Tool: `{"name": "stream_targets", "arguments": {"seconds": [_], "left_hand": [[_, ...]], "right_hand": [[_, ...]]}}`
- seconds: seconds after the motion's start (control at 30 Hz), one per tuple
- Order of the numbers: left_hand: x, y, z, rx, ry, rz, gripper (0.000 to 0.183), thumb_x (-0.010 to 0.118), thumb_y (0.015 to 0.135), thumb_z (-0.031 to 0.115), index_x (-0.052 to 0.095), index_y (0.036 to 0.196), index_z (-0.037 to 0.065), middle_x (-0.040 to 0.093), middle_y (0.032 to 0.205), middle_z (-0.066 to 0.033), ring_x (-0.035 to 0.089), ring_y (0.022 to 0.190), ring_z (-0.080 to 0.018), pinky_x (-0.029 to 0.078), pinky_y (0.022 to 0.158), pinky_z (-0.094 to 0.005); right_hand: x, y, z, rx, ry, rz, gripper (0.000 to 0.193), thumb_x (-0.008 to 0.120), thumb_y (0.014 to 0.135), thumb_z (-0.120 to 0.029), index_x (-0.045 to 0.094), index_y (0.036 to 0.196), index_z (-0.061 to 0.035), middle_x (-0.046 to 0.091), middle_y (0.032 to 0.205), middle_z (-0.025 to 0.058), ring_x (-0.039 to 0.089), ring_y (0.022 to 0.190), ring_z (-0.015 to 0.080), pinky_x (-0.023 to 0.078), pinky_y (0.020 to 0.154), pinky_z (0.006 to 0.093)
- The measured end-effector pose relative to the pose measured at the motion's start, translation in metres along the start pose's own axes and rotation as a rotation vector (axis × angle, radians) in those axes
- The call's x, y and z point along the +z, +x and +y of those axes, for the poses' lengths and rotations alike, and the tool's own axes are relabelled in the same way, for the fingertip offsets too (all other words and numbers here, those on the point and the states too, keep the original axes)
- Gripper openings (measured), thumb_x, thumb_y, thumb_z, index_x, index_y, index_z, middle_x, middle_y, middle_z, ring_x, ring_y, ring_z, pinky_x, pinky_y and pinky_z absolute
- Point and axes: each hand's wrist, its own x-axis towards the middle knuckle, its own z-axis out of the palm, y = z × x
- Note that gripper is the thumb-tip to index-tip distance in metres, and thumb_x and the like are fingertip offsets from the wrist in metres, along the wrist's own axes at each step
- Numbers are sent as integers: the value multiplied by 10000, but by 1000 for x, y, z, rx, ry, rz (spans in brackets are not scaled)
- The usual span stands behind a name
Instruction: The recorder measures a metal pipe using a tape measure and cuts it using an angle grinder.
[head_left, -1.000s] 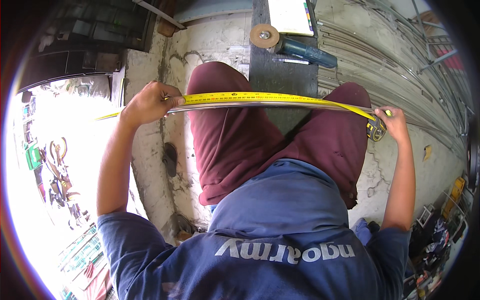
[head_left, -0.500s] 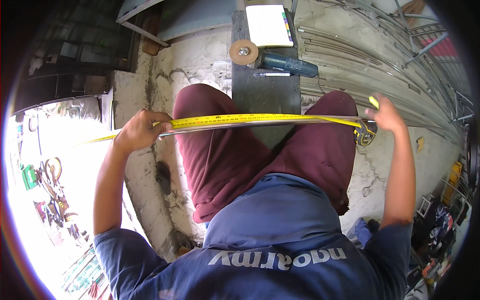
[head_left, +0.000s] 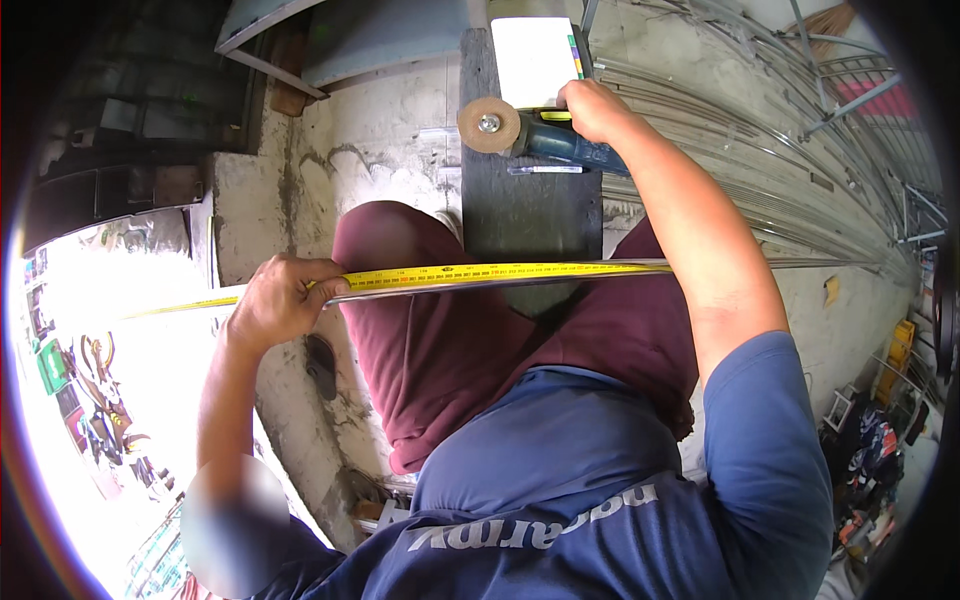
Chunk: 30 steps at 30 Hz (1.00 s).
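Gripped in the left hand (head_left: 278, 300): yellow tape measure (head_left: 480, 273) pinned along a thin metal rod (head_left: 560, 280), both lying across the lap. Right hand (head_left: 592, 108): fingers settling on the blue angle grinder (head_left: 540, 135) atop a dark board (head_left: 525, 210); closure unclear. Step, likely: measuring, moving to cutting. Next calls for a firm hold of the grinder.

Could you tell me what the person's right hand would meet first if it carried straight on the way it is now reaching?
The right hand already rests at the rear of the blue angle grinder on the dark board. Going further forward, it would probably meet the white pad just beyond, though depth is unclear.
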Motion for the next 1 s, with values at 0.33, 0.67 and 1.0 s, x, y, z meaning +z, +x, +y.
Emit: {"name": "stream_targets", "arguments": {"seconds": [0.33,0.67,1.0], "left_hand": [[-4,5,4,14,-1,-9,108,736,937,114,787,997,40,746,870,-196,733,818,-398,580,743,-444],[4,1,11,-74,-25,4,131,731,947,144,795,1029,65,739,857,-197,731,811,-390,577,761,-443],[9,-8,11,-22,42,63,137,727,969,195,791,1039,97,730,838,-187,708,787,-401,568,749,-469]], "right_hand": [[45,-53,-43,-613,-322,88,172,619,922,-129,762,875,-46,758,806,153,768,806,365,617,732,487],[45,-69,-39,-612,-485,-79,175,645,867,-118,801,903,-48,783,939,153,770,914,337,614,817,439],[-114,-281,-93,-980,670,362,285,732,789,-74,749,1070,-28,633,829,80,572,603,209,470,534,327]]}}
